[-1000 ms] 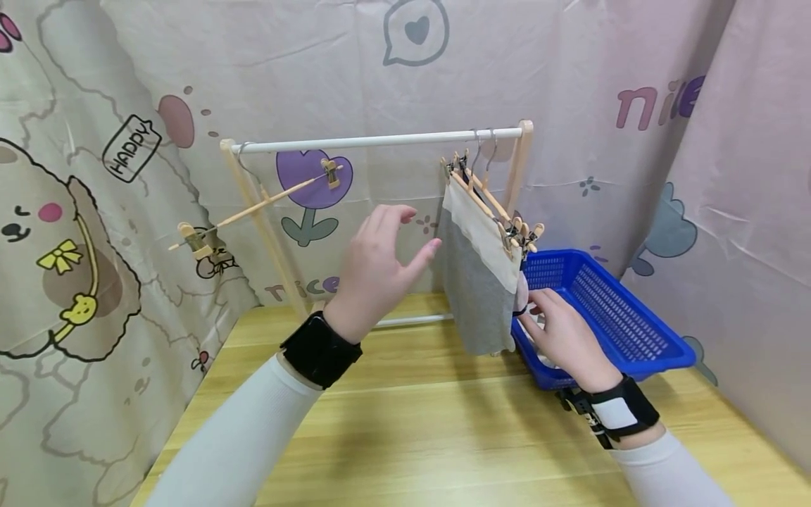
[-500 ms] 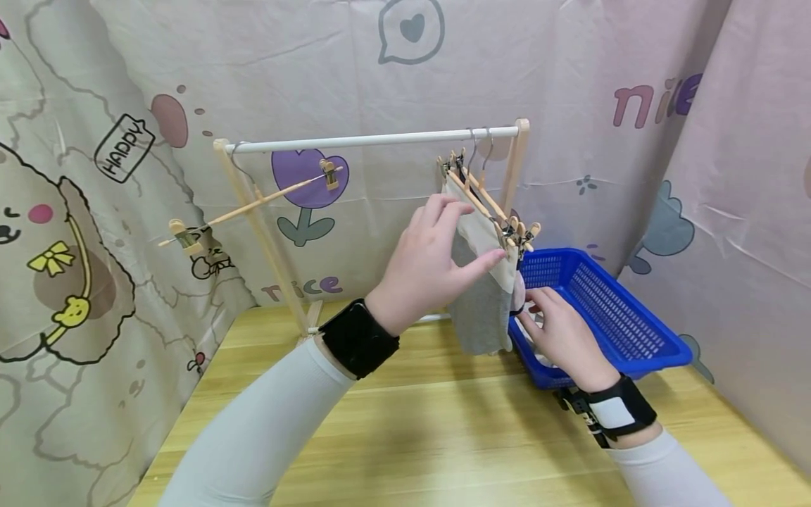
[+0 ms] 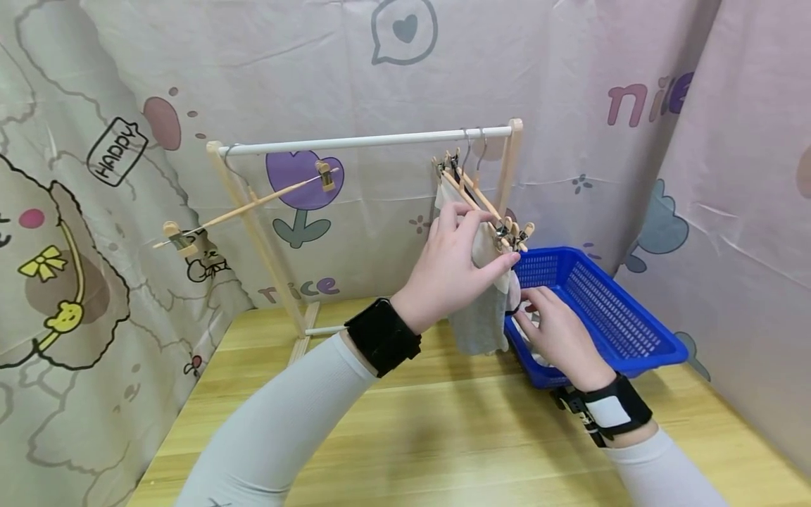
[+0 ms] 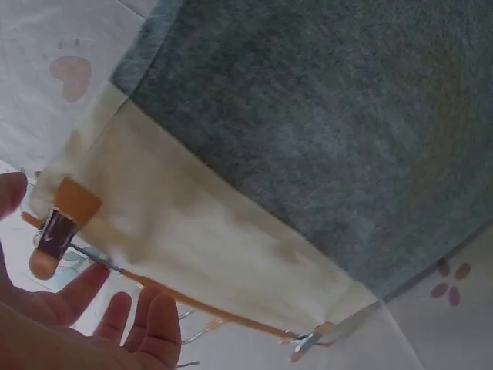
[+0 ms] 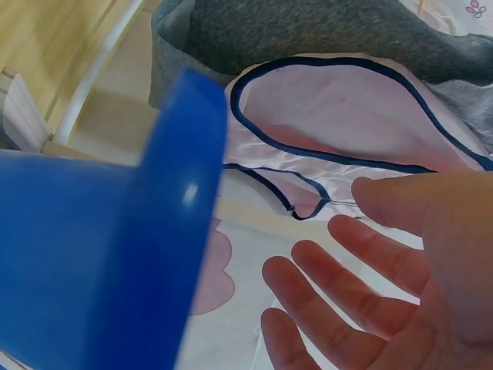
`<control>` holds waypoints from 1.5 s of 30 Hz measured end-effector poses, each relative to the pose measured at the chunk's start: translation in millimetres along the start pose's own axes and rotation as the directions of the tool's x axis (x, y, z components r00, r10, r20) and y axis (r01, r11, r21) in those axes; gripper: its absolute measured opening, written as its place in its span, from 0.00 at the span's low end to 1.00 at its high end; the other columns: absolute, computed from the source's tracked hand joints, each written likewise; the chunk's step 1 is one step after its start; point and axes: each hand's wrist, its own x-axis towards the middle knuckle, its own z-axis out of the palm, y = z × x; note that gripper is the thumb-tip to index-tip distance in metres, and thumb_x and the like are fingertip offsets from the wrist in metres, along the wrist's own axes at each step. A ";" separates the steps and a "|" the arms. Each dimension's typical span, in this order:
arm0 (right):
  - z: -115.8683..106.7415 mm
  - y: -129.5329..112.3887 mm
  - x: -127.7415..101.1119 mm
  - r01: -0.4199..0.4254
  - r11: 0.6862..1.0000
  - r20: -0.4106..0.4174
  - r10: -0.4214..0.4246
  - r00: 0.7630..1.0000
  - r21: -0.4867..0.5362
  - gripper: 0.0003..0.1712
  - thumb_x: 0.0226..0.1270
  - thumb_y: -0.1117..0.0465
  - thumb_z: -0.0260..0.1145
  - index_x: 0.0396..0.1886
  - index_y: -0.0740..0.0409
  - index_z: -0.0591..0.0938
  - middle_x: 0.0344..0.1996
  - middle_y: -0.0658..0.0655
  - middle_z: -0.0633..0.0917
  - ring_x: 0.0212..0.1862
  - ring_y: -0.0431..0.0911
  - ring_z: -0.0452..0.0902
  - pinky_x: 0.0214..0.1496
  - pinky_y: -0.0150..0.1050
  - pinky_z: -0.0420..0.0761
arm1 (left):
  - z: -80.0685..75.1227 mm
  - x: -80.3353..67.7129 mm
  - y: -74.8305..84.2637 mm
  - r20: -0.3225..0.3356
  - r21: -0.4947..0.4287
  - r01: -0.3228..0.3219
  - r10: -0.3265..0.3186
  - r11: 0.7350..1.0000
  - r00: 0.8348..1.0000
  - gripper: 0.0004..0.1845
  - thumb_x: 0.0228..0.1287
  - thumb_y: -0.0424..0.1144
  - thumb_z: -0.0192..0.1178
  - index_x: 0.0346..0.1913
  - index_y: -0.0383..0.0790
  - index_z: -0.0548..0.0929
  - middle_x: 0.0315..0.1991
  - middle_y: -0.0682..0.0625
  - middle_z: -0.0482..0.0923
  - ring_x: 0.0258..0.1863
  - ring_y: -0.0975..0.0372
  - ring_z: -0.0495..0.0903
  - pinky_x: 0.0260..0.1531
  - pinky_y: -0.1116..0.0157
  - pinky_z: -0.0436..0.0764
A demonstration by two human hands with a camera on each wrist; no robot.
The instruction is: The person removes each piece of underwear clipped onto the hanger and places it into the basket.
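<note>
A cream-and-grey cloth garment hangs from a clip hanger near the rack's right end. My left hand reaches in front of it, thumb and fingers spread around the near end of the hanger. In the left wrist view, its fingertips are close to the wooden hanger bar, and the thumb is near a wooden clip on the cream waistband. Behind hang pink underpants with navy trim, on a second hanger. My right hand is beside them, its fingers apart and loosely bent near the lower trim, holding nothing visible.
A blue plastic basket stands at the right, under my right hand, with whitish cloth inside. The rack's white rail spans the back. At its left end hangs a bare clip hanger. Printed curtains surround the wooden table.
My left hand has moved right, from before the rack's middle to the clipped end of the hanger. My right hand has stayed by the underpants. The view has shifted slightly.
</note>
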 end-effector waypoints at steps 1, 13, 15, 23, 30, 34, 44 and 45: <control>0.2 -0.4 0.2 0.002 1.000 0.001 -0.002 1.000 0.002 0.16 0.74 0.63 0.65 0.57 0.64 0.81 0.48 0.65 0.84 0.48 0.59 0.83 0.46 0.57 0.83 | 0.9 0.0 -1.0 0.001 -0.008 0.002 -0.002 1.000 1.000 0.31 0.69 0.57 0.66 0.68 0.43 0.75 0.66 0.46 0.64 0.63 0.54 0.67 0.60 0.59 0.72; 1.6 -0.9 0.6 0.028 1.000 -0.013 -0.028 1.000 -0.012 0.14 0.74 0.62 0.66 0.55 0.62 0.82 0.47 0.64 0.84 0.46 0.56 0.83 0.44 0.55 0.85 | 5.5 -1.4 -4.1 -0.050 -0.046 0.010 -0.013 0.999 0.999 0.25 0.73 0.53 0.63 0.63 0.41 0.76 0.56 0.47 0.71 0.51 0.58 0.72 0.51 0.64 0.73; 1.5 -0.9 0.4 0.032 0.999 -0.013 -0.032 0.999 -0.015 0.14 0.74 0.61 0.67 0.55 0.61 0.82 0.46 0.63 0.84 0.46 0.55 0.82 0.44 0.55 0.85 | 5.7 -1.4 -5.2 -0.065 -0.058 0.008 -0.012 0.998 0.998 0.24 0.74 0.52 0.62 0.62 0.40 0.76 0.55 0.47 0.72 0.50 0.59 0.73 0.51 0.64 0.73; 2.9 -2.4 -0.4 0.029 0.999 -0.023 -0.030 0.999 -0.020 0.15 0.73 0.61 0.68 0.56 0.60 0.82 0.47 0.62 0.84 0.46 0.55 0.82 0.44 0.55 0.84 | 2.5 -4.3 -8.9 -0.089 -0.105 0.037 -0.046 0.994 0.995 0.20 0.77 0.50 0.58 0.59 0.39 0.76 0.50 0.48 0.72 0.37 0.60 0.71 0.39 0.66 0.71; 4.0 -2.5 -0.8 0.023 1.000 -0.016 -0.024 1.000 -0.019 0.15 0.74 0.61 0.68 0.57 0.60 0.82 0.48 0.63 0.84 0.46 0.56 0.82 0.44 0.55 0.84 | -0.5 -6.7 -10.3 -0.079 -0.154 0.067 -0.079 0.986 0.994 0.18 0.79 0.47 0.57 0.60 0.39 0.75 0.46 0.48 0.71 0.35 0.61 0.72 0.34 0.69 0.72; 3.9 -3.6 -1.2 0.012 1.000 -0.003 -0.012 1.000 -0.013 0.16 0.74 0.60 0.68 0.57 0.60 0.82 0.49 0.63 0.83 0.48 0.57 0.82 0.45 0.55 0.84 | -4.3 -8.2 -10.0 -0.057 -0.189 0.093 -0.106 0.978 0.993 0.19 0.80 0.47 0.55 0.62 0.38 0.74 0.49 0.48 0.73 0.37 0.61 0.74 0.36 0.69 0.74; 3.2 -5.3 -1.5 0.013 1.000 -0.006 -0.013 1.000 -0.013 0.16 0.74 0.60 0.68 0.57 0.60 0.82 0.49 0.63 0.83 0.47 0.56 0.82 0.45 0.55 0.84 | -11.6 -8.8 -9.7 -0.083 -0.210 0.129 -0.149 0.969 0.985 0.20 0.83 0.47 0.48 0.64 0.36 0.72 0.44 0.48 0.73 0.34 0.60 0.74 0.32 0.68 0.75; 3.2 -5.5 -1.5 0.011 1.000 -0.005 -0.011 1.000 -0.015 0.16 0.74 0.60 0.68 0.57 0.60 0.82 0.49 0.63 0.83 0.47 0.56 0.82 0.45 0.55 0.84 | -12.2 -8.9 -9.8 -0.093 -0.207 0.131 -0.153 0.970 0.984 0.20 0.83 0.47 0.48 0.64 0.35 0.72 0.43 0.47 0.73 0.34 0.60 0.74 0.32 0.68 0.75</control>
